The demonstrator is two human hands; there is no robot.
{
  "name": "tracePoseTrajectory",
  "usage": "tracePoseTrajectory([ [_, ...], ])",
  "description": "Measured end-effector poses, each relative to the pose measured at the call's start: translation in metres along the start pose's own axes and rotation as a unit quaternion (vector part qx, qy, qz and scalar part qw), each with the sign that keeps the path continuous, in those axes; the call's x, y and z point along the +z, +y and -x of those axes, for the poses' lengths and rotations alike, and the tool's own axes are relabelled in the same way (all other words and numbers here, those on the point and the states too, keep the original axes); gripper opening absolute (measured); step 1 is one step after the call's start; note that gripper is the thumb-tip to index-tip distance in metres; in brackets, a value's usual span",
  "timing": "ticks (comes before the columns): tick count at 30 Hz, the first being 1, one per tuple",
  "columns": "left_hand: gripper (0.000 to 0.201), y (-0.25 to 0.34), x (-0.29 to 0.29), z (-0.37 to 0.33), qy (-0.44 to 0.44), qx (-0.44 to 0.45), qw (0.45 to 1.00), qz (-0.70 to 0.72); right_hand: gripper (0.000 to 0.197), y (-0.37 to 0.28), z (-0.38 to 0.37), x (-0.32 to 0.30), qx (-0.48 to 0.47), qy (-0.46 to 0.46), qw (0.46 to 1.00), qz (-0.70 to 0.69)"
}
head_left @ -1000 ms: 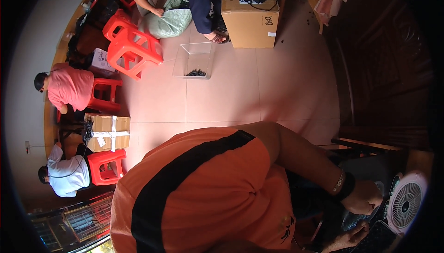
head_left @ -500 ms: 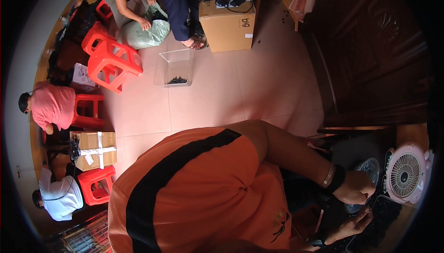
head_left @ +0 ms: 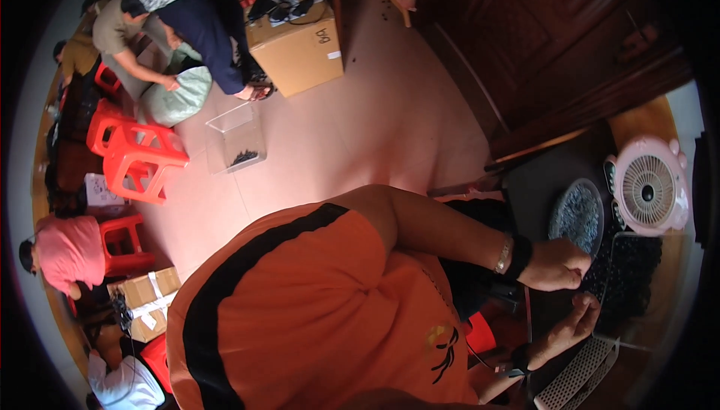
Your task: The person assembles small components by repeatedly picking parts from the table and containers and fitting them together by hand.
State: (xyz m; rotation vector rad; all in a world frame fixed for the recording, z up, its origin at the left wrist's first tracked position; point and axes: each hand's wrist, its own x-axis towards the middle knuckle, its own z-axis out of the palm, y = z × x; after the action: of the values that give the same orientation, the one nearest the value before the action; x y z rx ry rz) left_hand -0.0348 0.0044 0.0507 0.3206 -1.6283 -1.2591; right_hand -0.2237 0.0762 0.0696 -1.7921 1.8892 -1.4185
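- Stools (head_left: 116, 169) in red plastic at far left; then, farther right, a pale green bag (head_left: 180, 99) and a clear box (head_left: 225, 144) on the floor, all well apart from the work.
- Left hand (head_left: 553, 264) over the dark desk (head_left: 529, 185), upper of the two in view; fingers curled in tight, tips pointing toward the desk's far side. Cannot tell what, if anything, lies between them.
- Right hand (head_left: 564, 331) just below it in view; fingers half curled, thumb and forefinger close, tips near the left hand's but apart. Hold likewise too small to make out.
- Step in hand, by judgement: close fingertip work on something small, with neither hand dipping into bowl or pile.
- Next move, by judgement: calls for steady wrists, a fine pinch and tips kept lined up.
- White perforated rack (head_left: 581, 372) below the right hand in view.
- Grey bowl (head_left: 599, 211) just beyond the left hand, holding many small bluish-grey pieces (head_left: 574, 219).
- Dark pile (head_left: 634, 279) right of both hands, apparently of small parts, within short reach.
- Pink fan (head_left: 648, 187) just beside the bowl.
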Motion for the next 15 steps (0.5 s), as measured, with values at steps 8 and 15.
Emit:
tracePoseTrajectory([
  [8, 0.019, -0.001, -0.027, 0.012, -0.002, -0.223, 0.934, 0.278, 0.004, -0.032, -0.007, 0.036, 0.077, -0.059, 0.963, -0.252],
  [15, 0.016, -0.003, -0.018, 0.007, -0.035, -0.250, 0.901, 0.353, 0.010, -0.035, 0.000, 0.025, 0.094, -0.095, 0.924, -0.358],
])
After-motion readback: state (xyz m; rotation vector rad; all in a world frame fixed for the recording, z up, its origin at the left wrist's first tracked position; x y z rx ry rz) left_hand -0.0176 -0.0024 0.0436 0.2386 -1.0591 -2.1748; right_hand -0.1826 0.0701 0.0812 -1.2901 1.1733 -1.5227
